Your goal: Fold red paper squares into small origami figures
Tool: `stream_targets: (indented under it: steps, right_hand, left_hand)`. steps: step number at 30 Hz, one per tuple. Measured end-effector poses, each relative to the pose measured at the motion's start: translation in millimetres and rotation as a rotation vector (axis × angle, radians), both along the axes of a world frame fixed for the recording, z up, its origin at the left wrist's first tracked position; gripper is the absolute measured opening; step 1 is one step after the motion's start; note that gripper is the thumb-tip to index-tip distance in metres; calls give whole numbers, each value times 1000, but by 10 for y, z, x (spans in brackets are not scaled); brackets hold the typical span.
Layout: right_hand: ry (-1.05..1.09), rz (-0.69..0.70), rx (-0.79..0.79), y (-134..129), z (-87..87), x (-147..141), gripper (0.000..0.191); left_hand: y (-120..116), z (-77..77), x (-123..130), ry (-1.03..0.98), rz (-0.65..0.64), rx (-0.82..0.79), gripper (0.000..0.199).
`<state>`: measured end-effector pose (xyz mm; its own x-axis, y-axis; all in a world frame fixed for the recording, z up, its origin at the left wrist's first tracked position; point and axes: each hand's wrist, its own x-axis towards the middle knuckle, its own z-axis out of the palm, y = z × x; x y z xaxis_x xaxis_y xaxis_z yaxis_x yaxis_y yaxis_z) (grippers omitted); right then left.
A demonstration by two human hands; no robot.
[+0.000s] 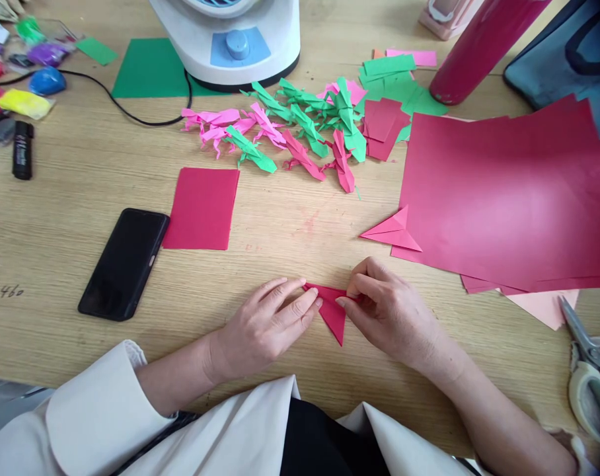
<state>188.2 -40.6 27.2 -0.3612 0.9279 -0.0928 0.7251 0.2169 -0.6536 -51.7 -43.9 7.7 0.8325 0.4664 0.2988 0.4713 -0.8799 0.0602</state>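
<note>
A small folded red paper [334,317] lies on the wooden table near its front edge, one point aimed toward me. My left hand [273,320] rests with its fingertips pressed on the paper's left end. At the right end, my right hand [386,307] pinches the paper between thumb and curled fingers. Another folded red paper triangle [393,233] lies above my right hand, partly over the large red sheets [498,192]. To the upper left of my hands is a stack of red squares [201,208].
A black phone [125,264] lies left of the squares. Several folded green, pink and red figures [304,125] lie below a white appliance [240,46]. A red cylinder [483,53] stands at the upper right. Scissors [590,347] and a tape roll [587,403] are at the right edge.
</note>
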Motion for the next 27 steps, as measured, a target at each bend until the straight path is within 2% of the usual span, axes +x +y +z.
stream_targets:
  steps: [13, 21, 27]
  right_hand:
    - [-30, -73, 84, -1, -89, -29, 22]
    - [108, 75, 17, 41, -100, 121, 6]
    - [134, 86, 31, 54, -110, 147, 7]
  left_hand:
    - [49, 36, 8, 0, -107, -36, 30]
    - [70, 64, 10, -17, -106, -95, 31]
    - [51, 11, -18, -36, -68, -108, 31]
